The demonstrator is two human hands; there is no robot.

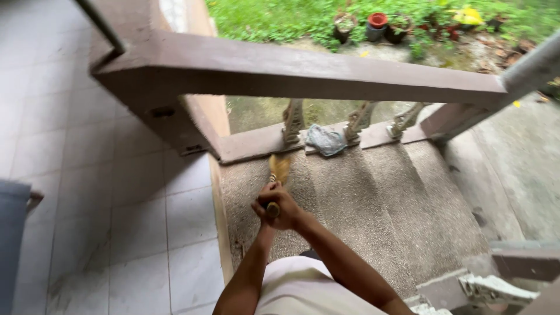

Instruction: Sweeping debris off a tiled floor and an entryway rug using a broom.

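Both hands are stacked on one short broom point(277, 178), roughly frame centre. The right hand point(284, 205) is wrapped closed around the handle end, knuckles up, with the handle butt poking out just below the fingers. The left hand point(263, 204) comes in from 7 o'clock and sits against the same handle, mostly hidden behind the right, so its grip cannot be told for sure (only thumb-side edge shows). The broom points toward 12 o'clock from the hands; its yellowish bristle head is blurred and sits on the pebbled concrete steps point(373, 198), just short of the lower rail. At 1 o'clock from the bristles a crumpled grey-blue rag point(324, 140) lies on the base ledge, between two of the pale carved balusters point(293, 121). A thick brown concrete handrail point(303, 71) runs across the top from 10 to 2 o'clock. White floor tiles point(116, 192) fill the 9 o'clock side, with a grey-blue container edge point(11, 233) at the far left. Beyond the rail, at 12 to 1 o'clock, plant pots point(377, 23) stand on the grass, one of them red. White clothing shows at 6 o'clock between the forearms.
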